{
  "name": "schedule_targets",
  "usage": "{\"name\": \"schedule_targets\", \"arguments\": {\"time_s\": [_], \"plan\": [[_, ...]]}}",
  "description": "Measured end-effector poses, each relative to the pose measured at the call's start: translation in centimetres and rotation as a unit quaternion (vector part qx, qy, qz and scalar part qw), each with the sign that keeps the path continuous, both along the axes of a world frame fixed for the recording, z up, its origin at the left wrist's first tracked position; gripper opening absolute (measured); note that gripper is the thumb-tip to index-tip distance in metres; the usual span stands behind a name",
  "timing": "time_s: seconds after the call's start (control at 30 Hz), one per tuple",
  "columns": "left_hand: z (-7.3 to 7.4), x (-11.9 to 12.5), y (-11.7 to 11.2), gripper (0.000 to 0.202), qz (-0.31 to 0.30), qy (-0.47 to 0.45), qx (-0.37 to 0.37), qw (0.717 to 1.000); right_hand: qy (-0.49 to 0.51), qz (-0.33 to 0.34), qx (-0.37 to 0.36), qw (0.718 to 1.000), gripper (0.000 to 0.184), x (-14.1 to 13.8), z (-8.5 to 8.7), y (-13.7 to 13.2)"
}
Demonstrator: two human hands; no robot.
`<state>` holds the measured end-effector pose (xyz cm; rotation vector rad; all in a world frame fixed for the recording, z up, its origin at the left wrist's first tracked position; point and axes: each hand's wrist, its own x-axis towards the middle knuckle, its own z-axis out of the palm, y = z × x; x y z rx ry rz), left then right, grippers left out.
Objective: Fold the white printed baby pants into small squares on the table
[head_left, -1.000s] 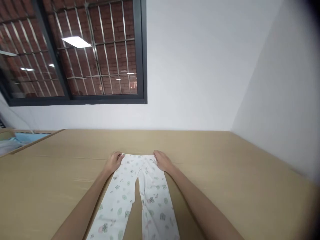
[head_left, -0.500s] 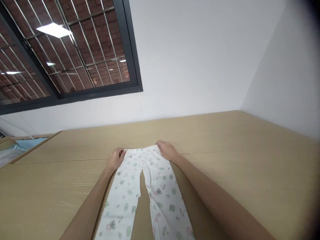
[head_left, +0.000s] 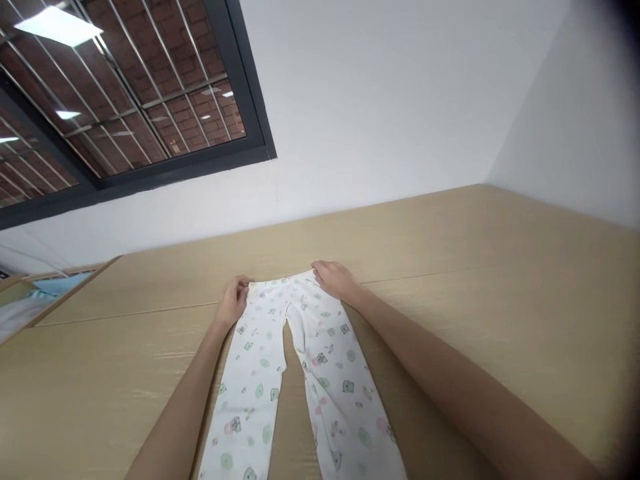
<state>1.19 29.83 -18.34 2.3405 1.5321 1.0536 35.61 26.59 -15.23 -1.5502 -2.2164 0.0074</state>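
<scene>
a pair of small white trousers [head_left: 295, 373] with a green and pink print lies flat on the tan table [head_left: 500, 280], legs spread apart and running back toward the person, waistband at the far end. the left hand [head_left: 233, 303] sits at the left corner of the waistband, fingers curled together over the cloth edge as if pinching it, though the pinch itself is hidden under the knuckles, so i cannot tell how firmly it grips. the right hand [head_left: 335, 280] rests on the right corner, fingers close together and bent down onto the fabric, pressing or holding the edge; whether cloth is caught between thumb and fingers does not show.

compared with a second ago, both hands sit at the same two corners, but the waistband now lies a little further away from the person and the legs lie straighter and wider, with more of their length in sight. the view has also tipped and swung, so the window [head_left: 125, 100] beyond the fingertips sits higher and more slanted. judged from this, the garment has been drawn out and smoothed flat, and the spreading looks about finished.

beyond the fingertips is bare table, then a white wall [head_left: 375, 100]. far to the left of the left hand, some pale blue cloth [head_left: 47, 285] lies at the table's edge.
</scene>
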Motion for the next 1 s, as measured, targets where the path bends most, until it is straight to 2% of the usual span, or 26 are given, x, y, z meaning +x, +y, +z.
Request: {"name": "schedule_targets", "arguments": {"time_s": [0.3,0.47,0.67,1.0], "plan": [[0.9,0.4,-0.8,0.027,-0.023,0.016,0.021,0.999,-0.017,0.032,0.057,0.998,0.028,-0.4,0.5,-0.7],[1.4,0.9,-1.2,0.037,-0.035,0.049,0.011,0.998,-0.012,0.031,0.069,0.997,0.031,-0.3,0.2,-0.6],[1.3,1.1,-1.5,0.044,-0.033,0.063,-0.006,0.997,0.011,0.024,0.067,0.997,0.030,0.1,-0.2,-0.3],[0.9,1.0,-1.6,0.042,-0.033,0.069,-0.015,0.997,0.017,0.013,0.055,0.998,0.028,0.0,-0.3,-0.4]]}}
